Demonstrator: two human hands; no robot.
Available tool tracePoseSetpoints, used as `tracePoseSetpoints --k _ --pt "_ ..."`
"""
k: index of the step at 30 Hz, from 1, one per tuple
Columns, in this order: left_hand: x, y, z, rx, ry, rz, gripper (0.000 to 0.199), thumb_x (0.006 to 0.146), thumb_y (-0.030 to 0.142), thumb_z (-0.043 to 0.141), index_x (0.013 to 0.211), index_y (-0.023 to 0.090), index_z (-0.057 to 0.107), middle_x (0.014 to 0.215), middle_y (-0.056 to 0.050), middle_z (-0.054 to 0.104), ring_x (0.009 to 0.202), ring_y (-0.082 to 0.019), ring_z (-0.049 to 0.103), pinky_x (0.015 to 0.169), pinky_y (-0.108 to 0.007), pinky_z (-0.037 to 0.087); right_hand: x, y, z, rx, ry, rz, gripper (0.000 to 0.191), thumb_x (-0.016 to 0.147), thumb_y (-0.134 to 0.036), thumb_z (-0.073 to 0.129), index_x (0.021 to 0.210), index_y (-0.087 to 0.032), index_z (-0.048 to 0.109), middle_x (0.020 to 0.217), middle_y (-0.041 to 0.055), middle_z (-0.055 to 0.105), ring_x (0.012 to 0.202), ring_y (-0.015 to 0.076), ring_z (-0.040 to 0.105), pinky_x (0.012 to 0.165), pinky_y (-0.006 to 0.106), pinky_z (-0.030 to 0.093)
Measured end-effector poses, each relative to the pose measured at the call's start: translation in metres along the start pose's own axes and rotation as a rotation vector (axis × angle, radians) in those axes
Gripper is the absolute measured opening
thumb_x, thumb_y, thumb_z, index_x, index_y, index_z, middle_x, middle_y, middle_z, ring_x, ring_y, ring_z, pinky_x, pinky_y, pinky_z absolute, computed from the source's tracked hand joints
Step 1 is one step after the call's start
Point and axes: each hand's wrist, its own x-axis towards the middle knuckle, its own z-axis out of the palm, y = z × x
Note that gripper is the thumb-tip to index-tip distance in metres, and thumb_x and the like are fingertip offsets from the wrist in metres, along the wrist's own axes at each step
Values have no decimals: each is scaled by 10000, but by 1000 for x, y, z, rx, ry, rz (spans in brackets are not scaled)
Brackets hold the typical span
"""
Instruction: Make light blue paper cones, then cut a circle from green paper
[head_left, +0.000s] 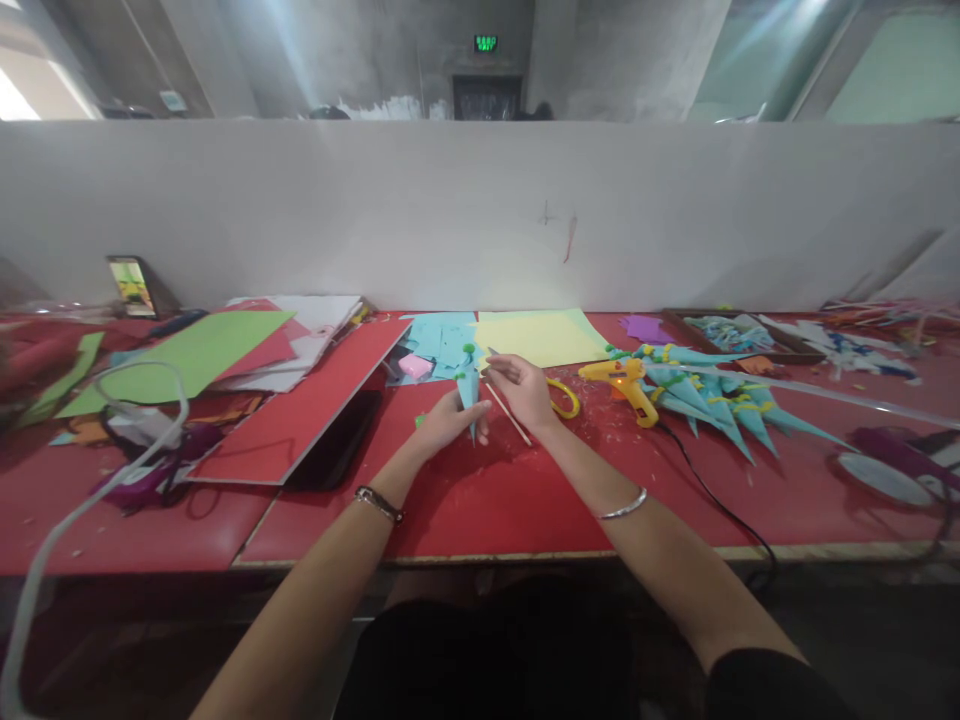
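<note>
A light blue paper cone point(468, 388) with green bits at its top stands upright, point down, in my left hand point(448, 422), whose fingers close round it. Beside the cone's top is my right hand point(523, 388), its fingertips pinched together; what they hold, if anything, is too small to make out. A thin wooden stick point(510, 415) lies slanted on the red table under my right hand. Just right of that hand is a yellow ring point(566, 398), and farther right a yellow glue gun point(626, 388) rests on the table.
Several blue cones point(709, 405) with yellow and green trim lie right of the glue gun. Yellow paper point(536, 338) and blue sheets point(442, 338) are at the back. A red board point(300, 410) leans at left, near green paper point(187, 355). A black cord point(701, 480) crosses the right side.
</note>
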Motion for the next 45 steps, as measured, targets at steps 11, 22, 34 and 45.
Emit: tracePoseSetpoints --k 11,22,34,45 --pt "3 -3 3 109 -3 53 361 692 503 560 595 175 444 415 14 559 386 -121 531 423 -231 401 -7 -20 3 -70 -96 -235 81 716 -271 604 721 -204 649 771 20 572 769 151 567 681 276 487" --pt "4 -7 4 39 14 73 374 663 519 574 687 191 396 435 61 535 372 -104 517 409 -225 392 -6 -13 1 -120 -97 -216 87 727 -238 583 751 -218 665 799 13 527 782 136 554 696 257 482" --pt "5 -9 1 91 45 126 310 719 454 545 703 179 403 425 73 500 360 -71 469 396 -196 332 -6 -14 2 -85 -67 -97 71 702 -235 564 752 -186 557 755 7 565 725 130 549 700 261 468" --pt "7 -7 -2 104 178 139 323 703 471 540 677 188 387 402 86 464 340 -57 423 397 -192 327 -2 -9 0 -59 -8 -83 114 717 -285 527 778 -189 529 783 14 569 763 135 550 690 247 460"
